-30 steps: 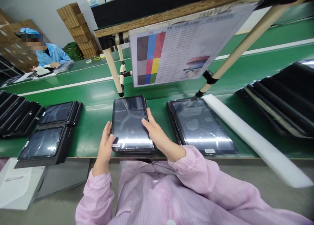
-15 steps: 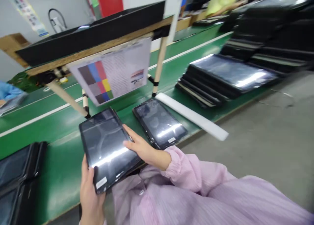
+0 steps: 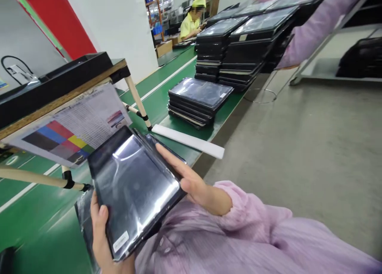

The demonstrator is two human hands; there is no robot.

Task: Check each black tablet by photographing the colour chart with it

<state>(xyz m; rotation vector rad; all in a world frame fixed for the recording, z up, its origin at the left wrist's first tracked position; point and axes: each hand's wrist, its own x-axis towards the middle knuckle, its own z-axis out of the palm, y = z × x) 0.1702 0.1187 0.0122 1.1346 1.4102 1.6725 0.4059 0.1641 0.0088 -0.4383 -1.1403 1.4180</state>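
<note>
A black tablet-like panel [image 3: 135,186] in clear film, with a white label at its lower corner, is held tilted between my two hands. At least one more panel seems to lie beneath it. My left hand [image 3: 103,230] grips the lower left edge, thumb on top and fingers hidden below. Along the right edge lies my right hand [image 3: 191,178], closed on it with the fingers stretched along the side. Behind the right hand, another panel [image 3: 171,148] shows partly on the green bench. A further film-wrapped panel [image 3: 85,218] appears beside my left hand, mostly covered.
A white foam strip [image 3: 188,140] juts past the bench edge. Beyond it stand a low stack of panels [image 3: 199,94] and taller stacks [image 3: 244,51]. A pipe-legged shelf [image 3: 89,73] carries a colour chart [image 3: 74,126]. Another person's sleeve [image 3: 316,31] reaches over the stacks.
The view has swung to the right, bringing the tall stacks and another person's sleeves into sight. Both hands still hold the panel, which now hides more of the panel behind it.
</note>
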